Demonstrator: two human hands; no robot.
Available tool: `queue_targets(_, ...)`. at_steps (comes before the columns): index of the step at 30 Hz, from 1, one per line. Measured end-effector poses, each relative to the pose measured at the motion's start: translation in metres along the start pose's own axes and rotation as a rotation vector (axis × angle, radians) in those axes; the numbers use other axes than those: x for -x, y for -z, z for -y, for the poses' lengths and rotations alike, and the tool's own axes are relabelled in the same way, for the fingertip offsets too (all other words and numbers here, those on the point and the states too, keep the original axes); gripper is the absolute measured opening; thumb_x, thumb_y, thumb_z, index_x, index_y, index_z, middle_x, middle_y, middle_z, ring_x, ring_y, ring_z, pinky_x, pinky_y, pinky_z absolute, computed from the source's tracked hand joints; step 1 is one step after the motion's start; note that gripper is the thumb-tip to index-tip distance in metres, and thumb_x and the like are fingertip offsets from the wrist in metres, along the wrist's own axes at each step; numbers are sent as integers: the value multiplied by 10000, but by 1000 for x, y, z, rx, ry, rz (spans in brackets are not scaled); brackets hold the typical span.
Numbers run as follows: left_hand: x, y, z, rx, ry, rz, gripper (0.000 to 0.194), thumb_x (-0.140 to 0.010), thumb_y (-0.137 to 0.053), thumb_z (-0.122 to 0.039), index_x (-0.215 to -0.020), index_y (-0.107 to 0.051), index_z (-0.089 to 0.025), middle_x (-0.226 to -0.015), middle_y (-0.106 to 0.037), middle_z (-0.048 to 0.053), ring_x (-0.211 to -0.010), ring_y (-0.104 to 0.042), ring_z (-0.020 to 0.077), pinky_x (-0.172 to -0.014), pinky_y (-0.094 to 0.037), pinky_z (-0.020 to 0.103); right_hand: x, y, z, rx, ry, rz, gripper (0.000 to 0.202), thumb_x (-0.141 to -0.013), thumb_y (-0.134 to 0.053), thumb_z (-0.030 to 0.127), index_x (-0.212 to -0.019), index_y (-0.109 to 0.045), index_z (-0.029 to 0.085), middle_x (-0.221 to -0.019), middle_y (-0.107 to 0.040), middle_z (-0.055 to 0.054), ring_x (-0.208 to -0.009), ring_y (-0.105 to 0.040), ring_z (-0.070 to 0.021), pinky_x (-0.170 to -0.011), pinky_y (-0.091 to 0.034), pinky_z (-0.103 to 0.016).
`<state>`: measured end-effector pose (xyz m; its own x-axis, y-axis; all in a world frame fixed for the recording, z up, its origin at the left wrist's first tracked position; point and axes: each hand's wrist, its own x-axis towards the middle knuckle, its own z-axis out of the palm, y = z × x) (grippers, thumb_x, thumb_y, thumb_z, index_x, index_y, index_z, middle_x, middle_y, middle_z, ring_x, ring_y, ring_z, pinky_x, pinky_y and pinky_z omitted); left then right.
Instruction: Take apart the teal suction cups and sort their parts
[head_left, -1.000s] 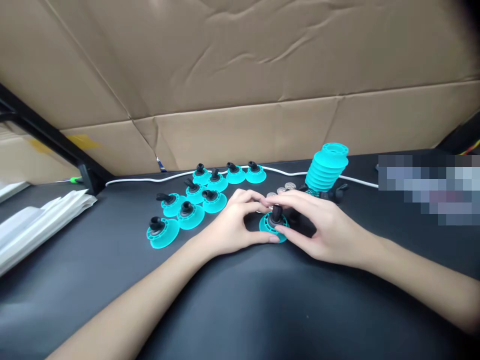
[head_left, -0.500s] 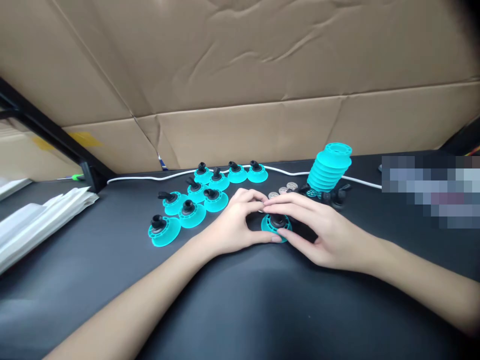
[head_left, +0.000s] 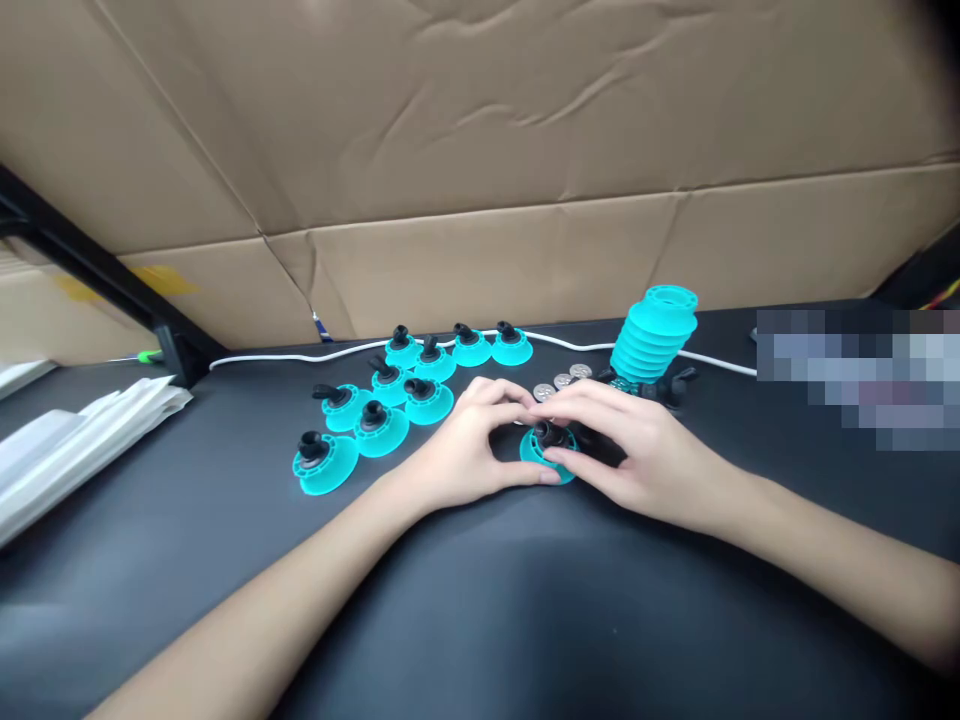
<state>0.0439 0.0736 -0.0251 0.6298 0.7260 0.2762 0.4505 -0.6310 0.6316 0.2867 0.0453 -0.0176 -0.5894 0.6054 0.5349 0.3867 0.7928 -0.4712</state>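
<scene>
My left hand (head_left: 472,450) curls around a turquoise cup-shaped piece (head_left: 529,458) on the table, its thumb along the near rim and its fingers behind. From the right, my right hand (head_left: 641,445) closes thumb and fingers about the black fitting (head_left: 551,434) on top of that cup. The fingertips of both hands nearly meet at the back and hide part of the piece. Left of my hands stand several more turquoise cups (head_left: 335,468), each topped with a black fitting (head_left: 311,446).
A leaning stack of turquoise cups (head_left: 652,345) stands behind my right hand. Near it lie round metal discs (head_left: 580,372) and loose black fittings (head_left: 675,390). A white cable (head_left: 285,357) runs before the cardboard wall (head_left: 450,270). White packets (head_left: 90,435) lie at left.
My right thumb and fingers have shifted slightly up and left around the black fitting, which shows more plainly. My left hand keeps its hold on the cup.
</scene>
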Motion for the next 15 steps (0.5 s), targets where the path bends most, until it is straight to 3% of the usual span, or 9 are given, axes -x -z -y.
queue_targets(5,0,1,0,-3,-14,-1,481,-758,-952,-459,-1166,-781,-270,-1256,-669,64,-1221,-558,292,-1100,-486,470,1,1,4,-24,1,34,491,-986,-608,117,-1459,-571,244,-1398,-660,-117,-1321,-628,-280,-1153,-540,-484)
queue_targets(10,0,0,0,-10,-3,2,500,-771,-940,-474,-1204,-772,-289,-1252,-668,69,-1220,-561,300,-1090,-496,484,1,0,4,2,-26,12,405,-989,-633,163,-1386,-616,240,-1312,-693,-120,-1227,-679,-294,-1089,-588,-500)
queue_targets(15,-1,0,0,-15,-7,2,451,-756,-949,-475,-1130,-784,-283,-1255,-671,66,-1219,-559,298,-1095,-493,482,1,1,3,-57,37,26,495,-974,-606,99,-1441,-589,263,-1387,-678,-115,-1287,-664,-281,-1099,-589,-475)
